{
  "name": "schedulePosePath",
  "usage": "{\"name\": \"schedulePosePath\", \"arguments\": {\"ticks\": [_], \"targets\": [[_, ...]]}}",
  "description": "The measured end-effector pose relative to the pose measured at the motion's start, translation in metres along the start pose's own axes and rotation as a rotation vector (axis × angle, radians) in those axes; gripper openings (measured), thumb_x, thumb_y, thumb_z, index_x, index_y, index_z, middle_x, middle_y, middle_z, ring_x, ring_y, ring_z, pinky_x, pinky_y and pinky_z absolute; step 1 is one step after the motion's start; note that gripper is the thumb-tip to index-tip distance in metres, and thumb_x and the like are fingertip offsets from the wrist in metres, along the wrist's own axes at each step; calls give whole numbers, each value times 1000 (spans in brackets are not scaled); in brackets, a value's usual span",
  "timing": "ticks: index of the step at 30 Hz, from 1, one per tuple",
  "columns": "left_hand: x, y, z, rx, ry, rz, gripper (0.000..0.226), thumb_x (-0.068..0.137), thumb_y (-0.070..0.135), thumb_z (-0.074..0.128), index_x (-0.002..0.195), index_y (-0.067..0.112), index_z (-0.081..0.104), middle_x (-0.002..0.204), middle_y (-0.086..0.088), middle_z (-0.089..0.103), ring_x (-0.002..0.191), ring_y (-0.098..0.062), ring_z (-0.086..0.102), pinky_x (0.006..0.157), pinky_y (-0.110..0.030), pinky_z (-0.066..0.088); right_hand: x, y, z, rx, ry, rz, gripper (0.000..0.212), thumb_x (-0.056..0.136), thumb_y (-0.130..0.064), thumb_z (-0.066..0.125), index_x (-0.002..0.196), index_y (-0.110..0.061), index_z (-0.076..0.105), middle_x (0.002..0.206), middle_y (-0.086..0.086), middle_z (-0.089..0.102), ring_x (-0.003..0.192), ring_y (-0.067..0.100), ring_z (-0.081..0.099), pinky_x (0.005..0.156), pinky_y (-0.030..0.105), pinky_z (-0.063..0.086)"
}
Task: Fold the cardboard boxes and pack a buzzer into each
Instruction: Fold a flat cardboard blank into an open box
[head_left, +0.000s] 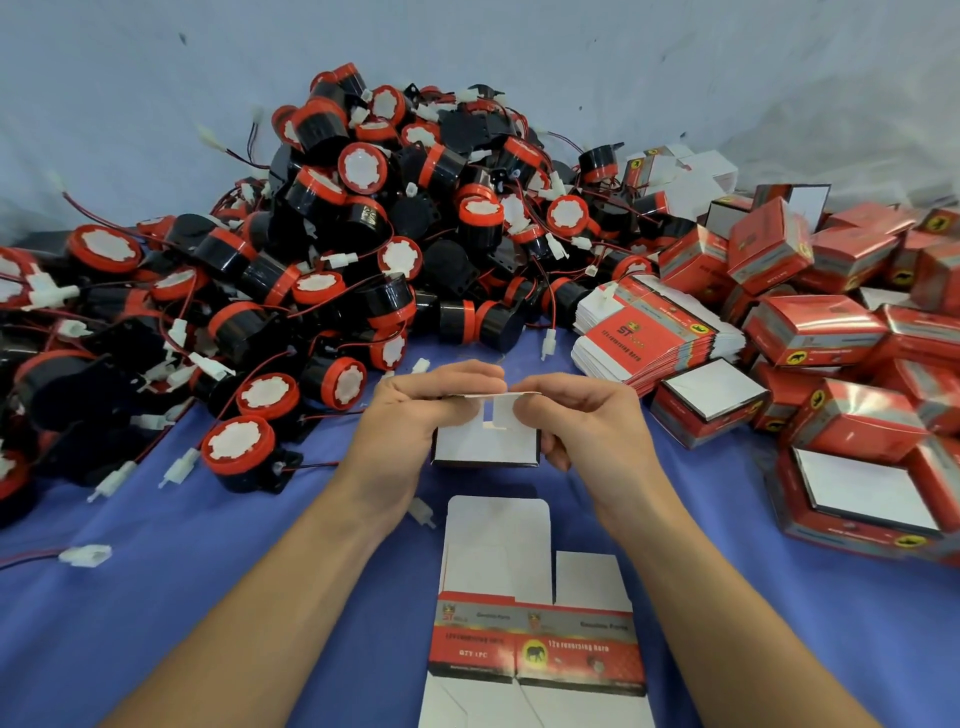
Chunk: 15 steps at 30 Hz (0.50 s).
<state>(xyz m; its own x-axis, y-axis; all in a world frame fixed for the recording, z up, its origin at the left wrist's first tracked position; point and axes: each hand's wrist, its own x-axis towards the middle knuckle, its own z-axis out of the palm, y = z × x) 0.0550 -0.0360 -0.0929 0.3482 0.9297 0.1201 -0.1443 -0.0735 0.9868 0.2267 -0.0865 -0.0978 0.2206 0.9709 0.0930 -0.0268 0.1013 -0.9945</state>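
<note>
While left hand (410, 421) and right hand (587, 426) pinch box (485, 449) flaps, contents unseen.

On my feed, the flat, unfolded red-and-white cardboard box (537, 644) nearest me on the blue-covered counter (260, 597) reads "12v reversing horn" beside a yellow oval with a black elephant. Its left panel reads "QTY:1PC", with an "ST" logo on the grey band above. The other words on that band are too blurred for me to read. The stack of flat red box blanks (644, 332) at right shows "ST" and "12v reversing horn", printed slantwise. The folded red cardboard boxes (815, 327) carry the same yellow elephant badge.
</note>
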Motion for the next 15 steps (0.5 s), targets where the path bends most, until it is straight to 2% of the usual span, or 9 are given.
{"name": "schedulePosePath", "arguments": {"ticks": [2, 5, 8, 11, 15], "targets": [[-1, 2, -3, 2, -34, 0, 49, 93, -11, 47, 84, 19, 86, 110, 2, 79, 113, -8, 70, 90, -21, 53, 0, 0, -1, -6, 4, -6, 19, 89, -2, 70, 86, -16, 83, 54, -1, 60, 48, 11, 45, 47, 21, 39], [-3, 2, -4, -76, -70, -22, 38, 90, 14, 44, 95, 5, 81, 121, -5, 76, 114, -16, 70, 88, -24, 55, 1, 2, -4, -41, -5, -13, 16, 87, -7, 72, 87, -19, 84, 53, 3, 58, 46, 12, 45, 48, 25, 40], [-3, 2, -1, 47, -82, -57, 31, 92, 32, 58, 90, 13, 83, 126, 8, 73, 114, -11, 70, 89, -27, 54, 0, 3, -6, -119, -53, -38, 19, 85, -13, 72, 94, -24, 84, 60, 10, 66, 50, 15, 50, 54, 28, 47], [-4, 1, 0, 135, -120, -43, 28, 88, 38, 63, 96, 22, 84, 126, 14, 71, 118, -5, 65, 95, -25, 47, -1, 4, -7, -188, -87, -83, 29, 87, -11, 64, 99, -30, 84, 71, 14, 72, 55, 22, 58, 61, 31, 52], [-4, 4, -1, 168, -125, -8, 20, 91, 38, 72, 100, 24, 83, 125, 19, 70, 117, 3, 62, 85, -8, 45, -2, 1, -7, -146, -120, -66, 35, 83, -17, 55, 100, -28, 84, 81, 18, 74, 64, 24, 63, 62, 34, 57]]}}
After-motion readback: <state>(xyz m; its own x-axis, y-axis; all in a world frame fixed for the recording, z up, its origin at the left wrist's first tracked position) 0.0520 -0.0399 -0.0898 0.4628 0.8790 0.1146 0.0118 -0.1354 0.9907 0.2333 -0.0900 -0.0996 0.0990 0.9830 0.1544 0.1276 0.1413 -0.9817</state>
